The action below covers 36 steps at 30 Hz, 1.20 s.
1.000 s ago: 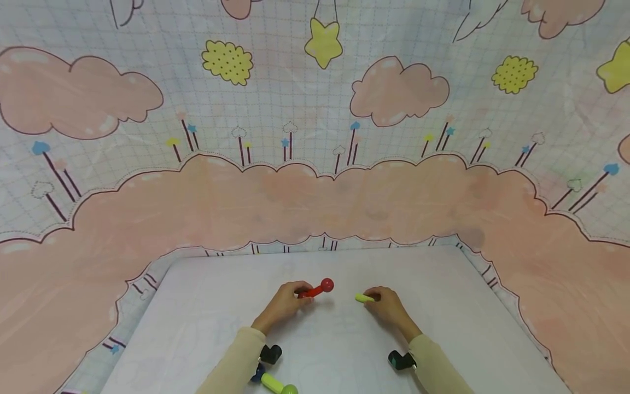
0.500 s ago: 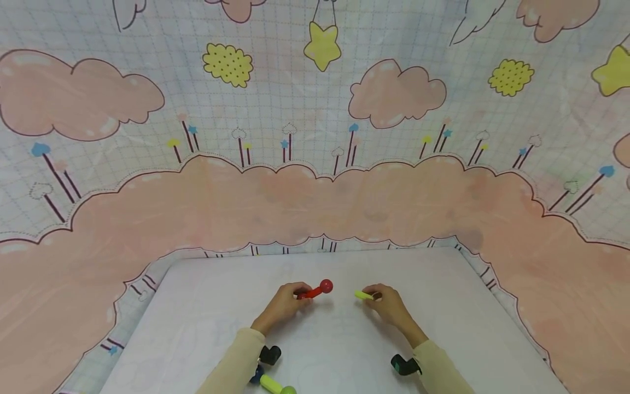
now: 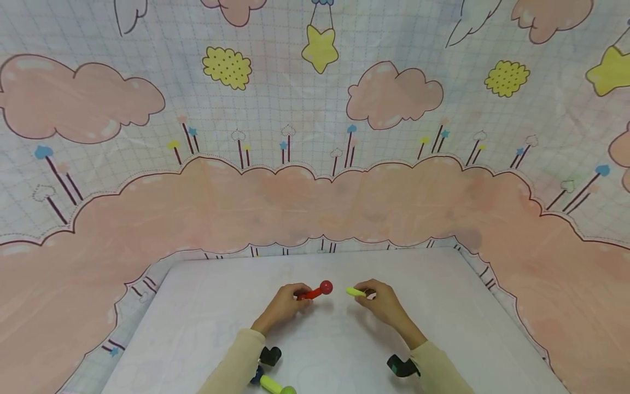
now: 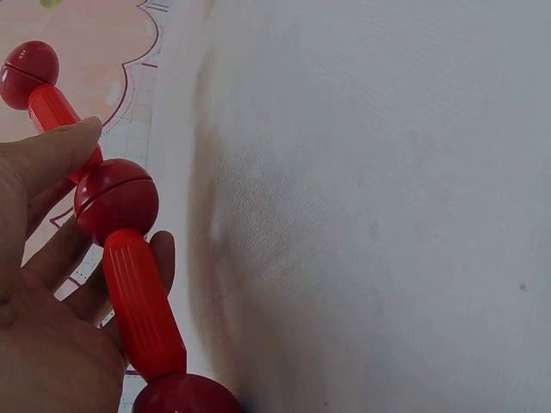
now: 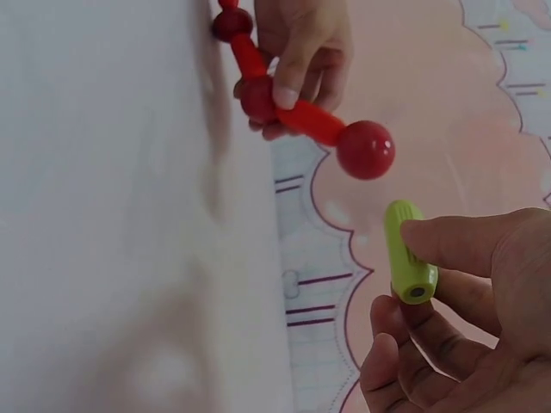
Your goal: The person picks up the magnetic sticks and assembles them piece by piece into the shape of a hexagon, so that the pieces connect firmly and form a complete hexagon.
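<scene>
My left hand (image 3: 284, 306) grips a chain of red magnetic rods and dark red balls, with the thumb across the upper rod near the middle ball (image 4: 116, 202). A longer red rod (image 4: 145, 305) runs down from that ball to another ball at the lower edge of the left wrist view. The chain's free end ball (image 3: 326, 287) points toward my right hand (image 3: 385, 303). That hand pinches a short lime-green magnetic rod (image 5: 413, 277) between thumb and fingers. The rod's far end is a small gap from the red end ball; a dark magnet shows in its near end.
On the white table (image 3: 443, 317), near the left forearm, lie a dark blue ball (image 3: 256, 375), a lime rod (image 3: 270, 384) and a green ball (image 3: 288, 390). Black wrist-worn devices show at the left wrist (image 3: 270, 355) and right wrist (image 3: 402, 366). A patterned cloth (image 3: 315, 202) hangs behind.
My right hand has moved a little left and toward the back with the lime rod, bringing it nearer the red end ball. The left hand has stayed nearly still.
</scene>
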{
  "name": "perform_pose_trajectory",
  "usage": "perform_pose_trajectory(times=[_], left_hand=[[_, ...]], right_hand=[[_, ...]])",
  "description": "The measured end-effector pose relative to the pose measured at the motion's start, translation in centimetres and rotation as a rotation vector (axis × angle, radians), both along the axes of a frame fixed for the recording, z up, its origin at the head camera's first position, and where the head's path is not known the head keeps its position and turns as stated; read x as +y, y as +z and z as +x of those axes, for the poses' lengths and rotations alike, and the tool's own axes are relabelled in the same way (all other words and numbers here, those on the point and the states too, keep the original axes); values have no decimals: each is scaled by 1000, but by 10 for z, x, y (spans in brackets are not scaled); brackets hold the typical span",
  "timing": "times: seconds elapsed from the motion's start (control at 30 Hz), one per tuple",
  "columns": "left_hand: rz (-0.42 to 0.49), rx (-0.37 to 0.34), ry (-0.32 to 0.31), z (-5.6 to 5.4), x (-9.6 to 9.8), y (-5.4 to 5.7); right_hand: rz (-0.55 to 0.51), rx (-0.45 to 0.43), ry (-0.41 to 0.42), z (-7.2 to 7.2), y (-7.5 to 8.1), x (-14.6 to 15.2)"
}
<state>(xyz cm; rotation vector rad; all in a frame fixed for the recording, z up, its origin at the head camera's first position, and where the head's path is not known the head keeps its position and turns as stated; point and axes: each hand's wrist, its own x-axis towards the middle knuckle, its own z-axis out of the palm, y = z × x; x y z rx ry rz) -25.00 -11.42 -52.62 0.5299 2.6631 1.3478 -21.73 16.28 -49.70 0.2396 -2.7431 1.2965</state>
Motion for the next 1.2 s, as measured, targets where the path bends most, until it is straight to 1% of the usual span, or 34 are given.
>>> perform_pose_trajectory(times=[0.13, 0.4, 0.77, 0.93, 1.2], left_hand=[[-2, -4, 1, 1, 0, 0], [2, -9, 3, 1, 0, 1], [-7, -12, 8, 2, 2, 2], [-13, -1, 6, 2, 2, 1], [-2, -10, -7, 0, 1, 1]], right_hand=[[-7, -8, 13, 0, 3, -4], [-21, -7, 27, -4, 5, -12], [-21, -33, 49, -8, 11, -23], [-18, -38, 59, -10, 10, -26], [4, -31, 66, -12, 7, -26]])
